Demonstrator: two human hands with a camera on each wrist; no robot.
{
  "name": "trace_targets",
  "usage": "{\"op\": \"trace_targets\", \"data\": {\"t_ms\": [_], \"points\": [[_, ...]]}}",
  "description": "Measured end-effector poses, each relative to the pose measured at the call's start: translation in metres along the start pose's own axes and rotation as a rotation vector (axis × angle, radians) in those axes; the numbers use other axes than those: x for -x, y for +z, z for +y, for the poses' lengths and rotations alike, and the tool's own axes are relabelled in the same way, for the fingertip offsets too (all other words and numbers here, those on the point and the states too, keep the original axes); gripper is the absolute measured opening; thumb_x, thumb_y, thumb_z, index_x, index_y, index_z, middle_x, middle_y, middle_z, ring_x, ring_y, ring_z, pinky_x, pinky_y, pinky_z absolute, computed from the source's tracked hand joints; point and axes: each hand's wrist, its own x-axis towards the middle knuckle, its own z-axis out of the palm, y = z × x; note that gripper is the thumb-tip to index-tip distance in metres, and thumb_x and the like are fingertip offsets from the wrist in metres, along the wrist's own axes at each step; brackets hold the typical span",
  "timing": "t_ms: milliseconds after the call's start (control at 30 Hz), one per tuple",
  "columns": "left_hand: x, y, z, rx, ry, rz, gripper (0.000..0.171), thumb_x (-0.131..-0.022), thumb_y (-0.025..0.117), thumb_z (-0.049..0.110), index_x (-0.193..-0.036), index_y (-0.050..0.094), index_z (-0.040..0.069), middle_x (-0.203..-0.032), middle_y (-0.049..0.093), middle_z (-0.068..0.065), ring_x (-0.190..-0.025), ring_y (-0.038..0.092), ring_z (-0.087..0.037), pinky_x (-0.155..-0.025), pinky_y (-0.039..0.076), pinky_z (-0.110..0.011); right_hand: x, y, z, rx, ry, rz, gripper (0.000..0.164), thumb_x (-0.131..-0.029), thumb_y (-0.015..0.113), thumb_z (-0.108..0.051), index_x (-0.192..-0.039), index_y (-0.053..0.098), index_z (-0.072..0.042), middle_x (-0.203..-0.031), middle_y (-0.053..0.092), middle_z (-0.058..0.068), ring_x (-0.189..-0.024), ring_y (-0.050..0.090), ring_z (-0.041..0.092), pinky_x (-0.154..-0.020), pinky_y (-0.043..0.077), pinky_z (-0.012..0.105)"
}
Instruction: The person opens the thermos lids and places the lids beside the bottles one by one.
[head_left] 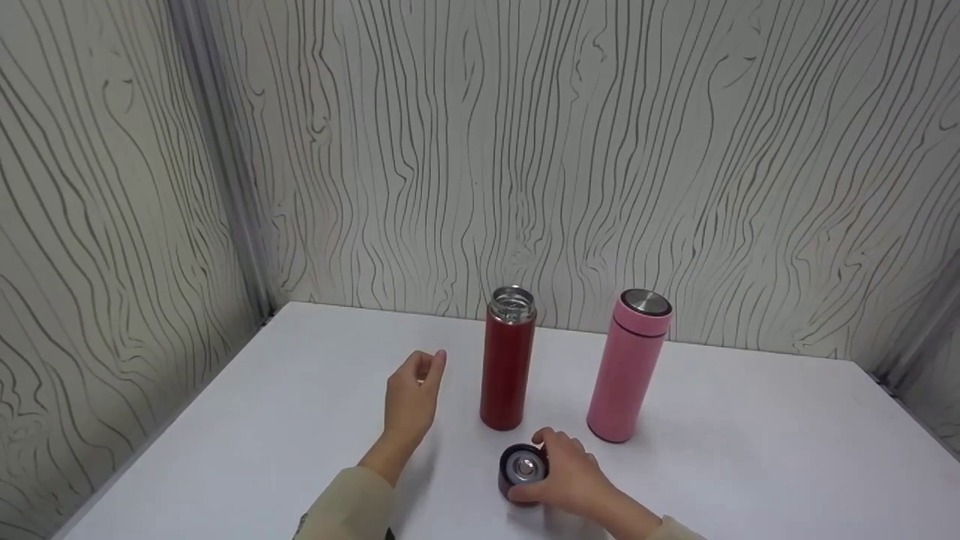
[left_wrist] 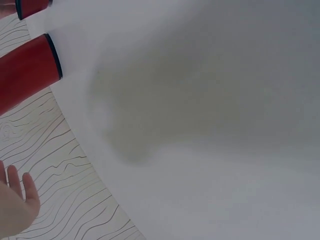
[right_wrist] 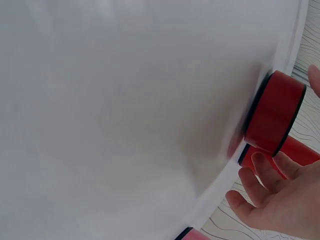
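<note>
A red bottle cap (head_left: 507, 486) lies with its hollow inner side up on the white table, a silvery round insert showing. My right hand (head_left: 566, 474) is around it, thumb at the near side and fingers at the far side. In the right wrist view, the thumb stands apart from the red cap (right_wrist: 276, 112), while the fingers lie close to its edge; whether they touch is unclear. Behind the cap stands an uncapped red thermos bottle (head_left: 507, 375), its steel neck exposed. My left hand (head_left: 411, 394) hovers left of that bottle, holding nothing, fingers loosely bent.
A pink thermos bottle (head_left: 627, 367) with its lid on stands right of the red one. The white table (head_left: 750, 442) meets a wood-grain patterned panel (head_left: 450, 150) at the back and another on the left.
</note>
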Motion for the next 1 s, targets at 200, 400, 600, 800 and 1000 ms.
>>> {"op": "trace_targets", "data": {"t_ms": [200, 400, 600, 800, 1000], "points": [[0.003, 0.002, -0.001, 0.005, 0.011, -0.015, 0.032, -0.096, 0.049, 0.038, -0.09, 0.06, 0.009, -0.086, 0.063, -0.003, -0.083, 0.056, -0.014, -0.071, 0.045, -0.027, 0.005, -0.01, 0.001, -0.085, 0.026, -0.001, 0.066, -0.069, 0.078, -0.041, -0.116, 0.052, -0.003, -0.113, 0.056, 0.013, -0.107, 0.052, 0.029, -0.092, 0.044, 0.053], [0.006, 0.003, 0.0, 0.033, 0.016, -0.02, 0.03, -0.095, 0.05, 0.036, -0.089, 0.061, 0.009, -0.085, 0.063, -0.003, -0.082, 0.056, -0.013, -0.07, 0.045, -0.027, 0.013, -0.022, 0.003, -0.12, -0.017, 0.038, 0.067, -0.071, 0.077, -0.041, -0.117, 0.052, 0.001, -0.117, 0.055, 0.017, -0.113, 0.051, 0.033, -0.096, 0.042, 0.053], [0.01, 0.008, 0.002, 0.031, 0.018, -0.031, 0.029, -0.095, 0.051, 0.036, -0.089, 0.06, 0.009, -0.085, 0.062, -0.003, -0.082, 0.055, -0.012, -0.071, 0.045, -0.027, 0.018, -0.034, 0.008, -0.123, 0.032, 0.076, 0.065, -0.071, 0.078, -0.039, -0.116, 0.053, 0.0, -0.118, 0.056, 0.016, -0.113, 0.052, 0.032, -0.096, 0.042, 0.053], [0.015, 0.015, 0.006, 0.027, 0.017, -0.037, 0.029, -0.094, 0.052, 0.036, -0.087, 0.059, 0.009, -0.083, 0.062, -0.002, -0.08, 0.054, -0.011, -0.069, 0.044, -0.026, 0.024, -0.046, 0.016, -0.125, 0.053, 0.125, 0.061, -0.07, 0.079, -0.035, -0.114, 0.054, -0.001, -0.117, 0.057, 0.016, -0.114, 0.053, 0.033, -0.097, 0.042, 0.052], [0.02, 0.024, 0.012, 0.019, 0.011, -0.07, 0.029, -0.094, 0.051, 0.038, -0.088, 0.059, 0.01, -0.085, 0.063, -0.002, -0.08, 0.054, -0.011, -0.069, 0.045, -0.026, 0.031, -0.059, 0.025, -0.138, 0.09, 0.152, 0.066, -0.069, 0.08, -0.037, -0.117, 0.053, 0.0, -0.12, 0.057, 0.015, -0.117, 0.052, 0.033, -0.1, 0.04, 0.051]]}}
